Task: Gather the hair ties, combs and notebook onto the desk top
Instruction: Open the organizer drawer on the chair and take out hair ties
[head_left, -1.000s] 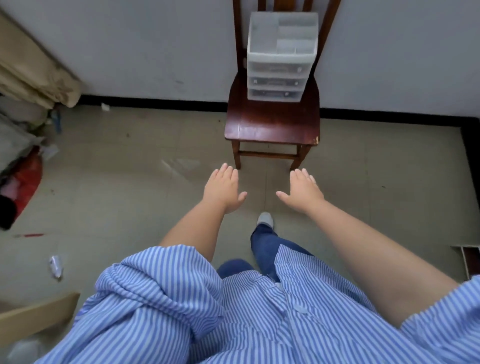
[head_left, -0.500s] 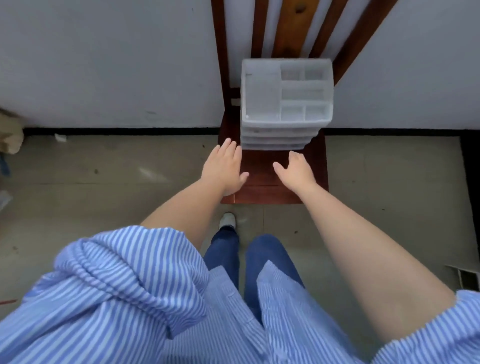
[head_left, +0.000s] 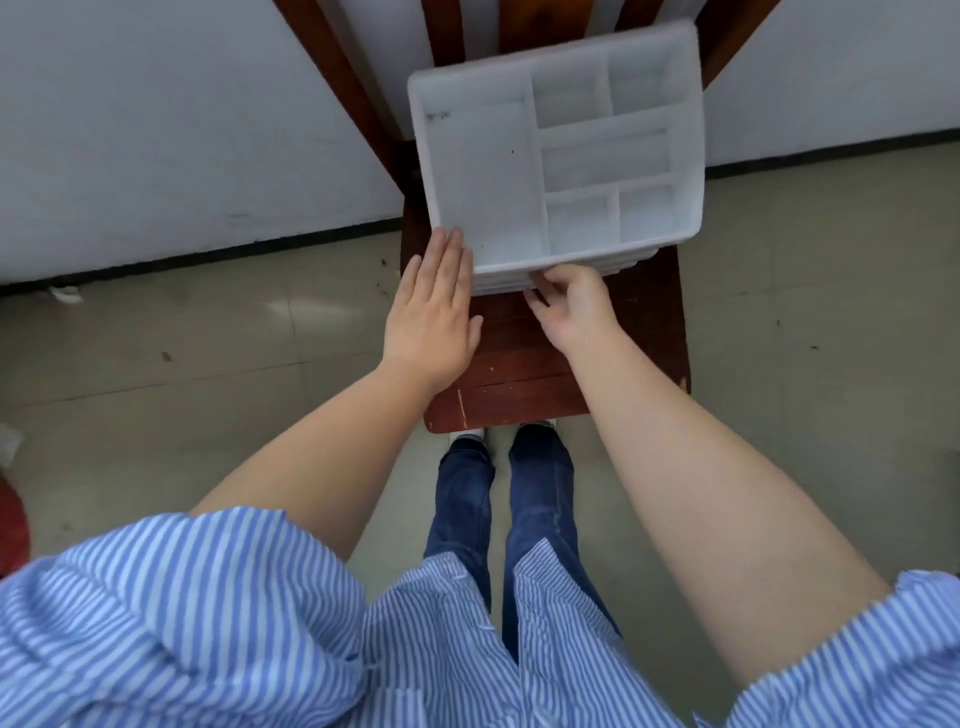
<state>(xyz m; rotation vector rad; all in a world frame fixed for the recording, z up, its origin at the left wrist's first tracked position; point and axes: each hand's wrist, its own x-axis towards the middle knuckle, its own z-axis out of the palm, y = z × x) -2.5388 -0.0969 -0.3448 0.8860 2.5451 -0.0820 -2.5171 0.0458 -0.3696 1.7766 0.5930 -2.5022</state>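
Both hands (head_left: 431, 317) meet the organizer (head_left: 483, 171) front edge on the chair (head_left: 519, 384).

White drawer organiser (head_left: 561, 150) on wooden chair (head_left: 524, 374)

— Can you see what's in the drawers of that white organizer (head_left: 558, 156)?
— No, the top tray hides their fronts, and the right hand (head_left: 574, 306) has its fingertips tucked under the rim, out of sight.
— And the chair (head_left: 524, 379)?
— Its back runs off the top edge. The left hand (head_left: 434, 317) covers the organizer's near-left corner.
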